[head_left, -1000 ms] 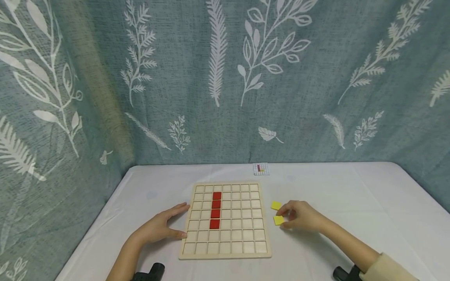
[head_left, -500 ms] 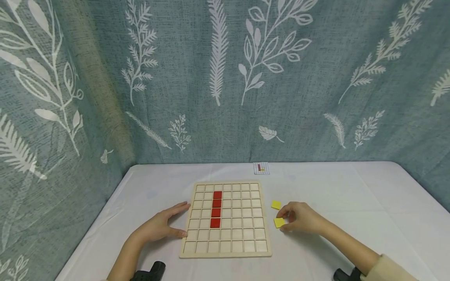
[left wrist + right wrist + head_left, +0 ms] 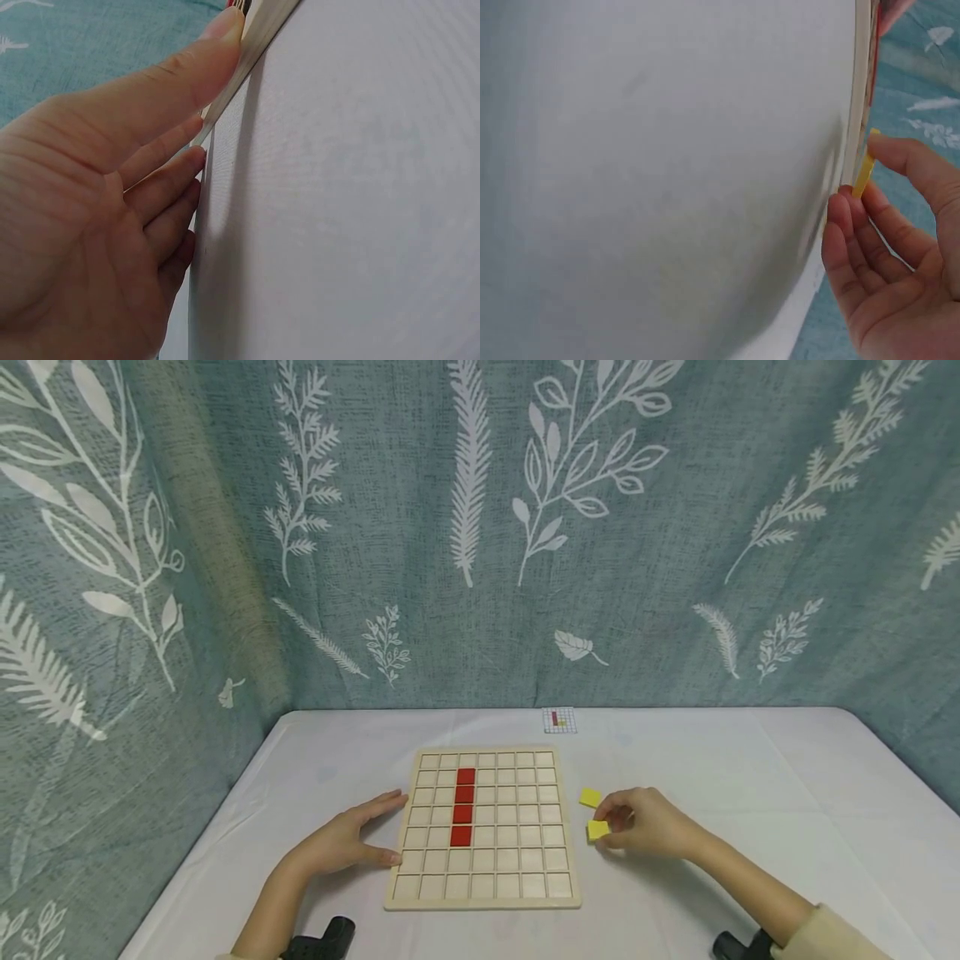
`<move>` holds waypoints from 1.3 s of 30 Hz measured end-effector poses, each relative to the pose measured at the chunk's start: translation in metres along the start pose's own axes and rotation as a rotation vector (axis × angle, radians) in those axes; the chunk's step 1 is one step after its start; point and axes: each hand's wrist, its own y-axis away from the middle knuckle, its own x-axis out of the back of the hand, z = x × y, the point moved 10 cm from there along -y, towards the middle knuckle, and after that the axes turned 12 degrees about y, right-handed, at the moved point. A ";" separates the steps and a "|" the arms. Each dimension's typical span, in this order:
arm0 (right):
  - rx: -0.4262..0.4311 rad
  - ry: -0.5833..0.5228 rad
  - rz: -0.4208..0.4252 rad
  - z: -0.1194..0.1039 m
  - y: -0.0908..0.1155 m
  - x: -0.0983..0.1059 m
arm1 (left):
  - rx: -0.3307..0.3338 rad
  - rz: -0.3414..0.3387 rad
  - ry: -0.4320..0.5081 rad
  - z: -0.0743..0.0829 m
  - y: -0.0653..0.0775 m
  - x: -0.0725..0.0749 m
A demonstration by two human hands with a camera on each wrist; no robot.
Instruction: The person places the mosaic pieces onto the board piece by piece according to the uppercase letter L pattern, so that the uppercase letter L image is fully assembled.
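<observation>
A pale wooden grid board (image 3: 483,904) lies on the table, with a column of red square tiles (image 3: 462,814) set in its cells. Along its left edge rests my left hand (image 3: 347,837), fingers extended and the thumb touching the frame, as the left wrist view of that hand (image 3: 97,202) also shows. To the right of the board, my right hand (image 3: 651,824) pinches a yellow square tile (image 3: 597,830) between thumb and fingers. The right wrist view has this tile (image 3: 865,169) edge-on. Just behind it, a second yellow square tile (image 3: 590,797) lies flat on the cloth.
A small printed grid card (image 3: 559,720) with red and yellow squares lies at the table's back edge. White cloth (image 3: 750,777) covers the table. A leaf-patterned teal curtain (image 3: 420,568) hangs behind and along the left side.
The yellow tile in my right fingers has tilted and risen slightly from where it lay flat. My left hand stays at the board's edge.
</observation>
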 end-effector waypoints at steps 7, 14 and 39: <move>-0.006 -0.014 -0.005 0.003 0.000 0.006 | -0.003 -0.004 -0.011 0.002 0.000 0.000; 0.001 -0.052 -0.008 0.001 -0.001 0.005 | -0.005 -0.007 -0.051 0.006 0.002 -0.001; 0.089 -0.075 -0.016 -0.041 -0.027 -0.012 | -0.008 -0.063 -0.087 0.013 0.008 -0.009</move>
